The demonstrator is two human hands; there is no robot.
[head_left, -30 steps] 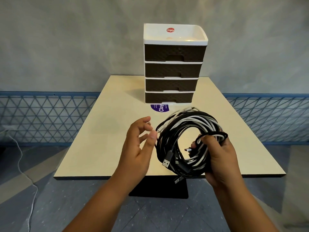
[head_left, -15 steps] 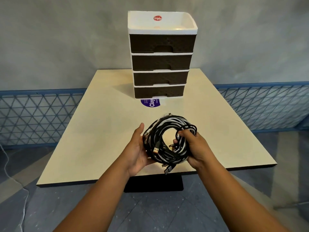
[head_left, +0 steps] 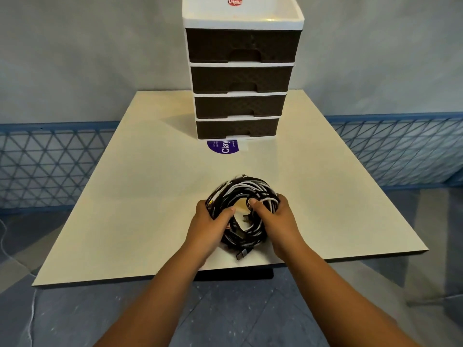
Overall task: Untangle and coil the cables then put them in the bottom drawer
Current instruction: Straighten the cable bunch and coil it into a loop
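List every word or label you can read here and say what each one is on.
"Uniplus": red oval sticker on the white top tray of the drawer unit.
"Clay": purple round label on the table before the bottom drawer; its smaller print is too small to read.

In front of me a cream tabletop (head_left: pixel 140 196) carries a purple round sticker (head_left: pixel 223 147) reading "Clay", with a blue lattice fence (head_left: pixel 50 166) and a grey wall (head_left: pixel 87 53) behind, over a grey tiled floor (head_left: pixel 75 316).
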